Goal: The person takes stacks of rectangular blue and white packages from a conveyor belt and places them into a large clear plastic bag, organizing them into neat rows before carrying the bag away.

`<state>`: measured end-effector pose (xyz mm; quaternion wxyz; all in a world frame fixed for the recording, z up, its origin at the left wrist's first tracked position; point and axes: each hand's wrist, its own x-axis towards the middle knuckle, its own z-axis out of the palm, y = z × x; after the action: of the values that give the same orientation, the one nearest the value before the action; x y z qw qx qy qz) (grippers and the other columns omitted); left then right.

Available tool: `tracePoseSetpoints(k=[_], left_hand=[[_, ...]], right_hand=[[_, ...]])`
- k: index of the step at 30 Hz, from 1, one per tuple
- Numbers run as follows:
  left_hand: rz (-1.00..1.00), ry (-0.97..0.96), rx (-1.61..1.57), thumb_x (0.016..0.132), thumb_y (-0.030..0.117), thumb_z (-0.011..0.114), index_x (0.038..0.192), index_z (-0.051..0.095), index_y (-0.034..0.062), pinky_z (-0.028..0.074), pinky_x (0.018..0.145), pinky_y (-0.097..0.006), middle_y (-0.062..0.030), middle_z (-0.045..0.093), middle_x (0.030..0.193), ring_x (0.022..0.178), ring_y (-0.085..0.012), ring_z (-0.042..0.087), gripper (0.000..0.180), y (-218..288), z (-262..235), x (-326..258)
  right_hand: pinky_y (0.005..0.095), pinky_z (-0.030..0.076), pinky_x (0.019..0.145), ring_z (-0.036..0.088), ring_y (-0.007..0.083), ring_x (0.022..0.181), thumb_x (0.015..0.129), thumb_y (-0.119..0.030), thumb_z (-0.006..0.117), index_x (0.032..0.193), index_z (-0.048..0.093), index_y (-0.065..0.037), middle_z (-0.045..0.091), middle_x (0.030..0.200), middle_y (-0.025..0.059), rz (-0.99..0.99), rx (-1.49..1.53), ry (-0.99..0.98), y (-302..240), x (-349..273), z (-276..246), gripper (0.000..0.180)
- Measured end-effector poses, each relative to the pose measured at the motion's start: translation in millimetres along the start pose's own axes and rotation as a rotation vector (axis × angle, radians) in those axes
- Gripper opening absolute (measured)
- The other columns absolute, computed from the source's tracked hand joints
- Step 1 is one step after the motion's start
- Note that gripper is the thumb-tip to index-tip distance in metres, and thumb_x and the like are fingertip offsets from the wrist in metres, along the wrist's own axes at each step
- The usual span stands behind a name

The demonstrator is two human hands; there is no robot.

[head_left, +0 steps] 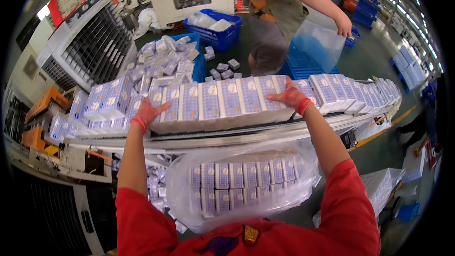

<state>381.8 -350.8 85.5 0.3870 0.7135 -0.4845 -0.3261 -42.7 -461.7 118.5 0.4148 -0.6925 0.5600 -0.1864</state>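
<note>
A long row of purple-and-white checked tissue packs stands on the conveyor in front of me, pressed together side by side. My left hand, in a thin reddish glove, is against the row's left end. At the right end, my right hand grips the row, fingers over the top. Between me and the conveyor, a clear plastic bag gapes open with two layers of the same packs inside. More packs lie left of my left hand, and another line of packs continues beyond my right.
A blue crate heaped with loose packs stands behind the conveyor, with packs on the floor nearby. Another blue bin holds plastic. Across the conveyor, a co-worker holds a clear bag by a blue crate. A louvred air cooler stands left.
</note>
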Motion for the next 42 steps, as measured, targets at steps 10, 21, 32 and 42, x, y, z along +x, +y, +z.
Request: tracePoseSetpoints(k=[10, 21, 32, 42], left_hand=[[0.254, 0.112, -0.025, 0.063, 0.015, 0.071, 0.115, 0.037, 0.0019, 0.042, 0.078, -0.029, -0.0103, 0.052, 0.1, 0.089, -0.0182, 0.05, 0.064, 26, 4, -40], [0.331, 0.205, -0.101, 0.07, 0.014, 0.066, 0.126, 0.024, 0.0048, 0.045, 0.073, -0.027, -0.0115, 0.051, 0.102, 0.087, -0.0175, 0.052, 0.07, 73, 10, -74], [0.003, 0.055, 0.272, 0.056, 0.016, 0.076, 0.123, 0.013, -0.0005, 0.033, 0.091, -0.03, -0.0118, 0.048, 0.11, 0.103, -0.0185, 0.045, 0.093, 82, 43, -26], [-0.075, -0.225, 0.021, 0.056, 0.016, 0.077, 0.117, 0.036, 0.0011, 0.039, 0.085, -0.029, -0.0092, 0.052, 0.105, 0.096, -0.018, 0.05, 0.074, 121, 60, -19]], right_hand=[[0.0288, 0.03, 0.093, 0.038, 0.0257, 0.111, 0.044, -0.036, 0.08, 0.127, 0.012, 0.007, 0.037, 0.121, 0.02, -0.152, 0.102, 0.216, 11, -46, 0, 0.115], [0.0285, 0.032, 0.09, 0.042, 0.025, 0.107, 0.042, -0.031, 0.081, 0.128, 0.01, 0.004, 0.042, 0.116, 0.0186, -0.325, 0.209, 0.187, 37, -38, -10, 0.117], [0.0302, 0.03, 0.093, 0.039, 0.0289, 0.111, 0.043, -0.043, 0.078, 0.127, 0.005, 0.007, 0.038, 0.12, 0.0226, 0.135, -0.256, -0.042, 10, -9, -27, 0.122], [0.0293, 0.03, 0.093, 0.04, 0.0248, 0.11, 0.047, -0.036, 0.079, 0.128, 0.014, 0.003, 0.042, 0.118, 0.0172, 0.034, 0.123, 0.012, 60, -12, -38, 0.11]])
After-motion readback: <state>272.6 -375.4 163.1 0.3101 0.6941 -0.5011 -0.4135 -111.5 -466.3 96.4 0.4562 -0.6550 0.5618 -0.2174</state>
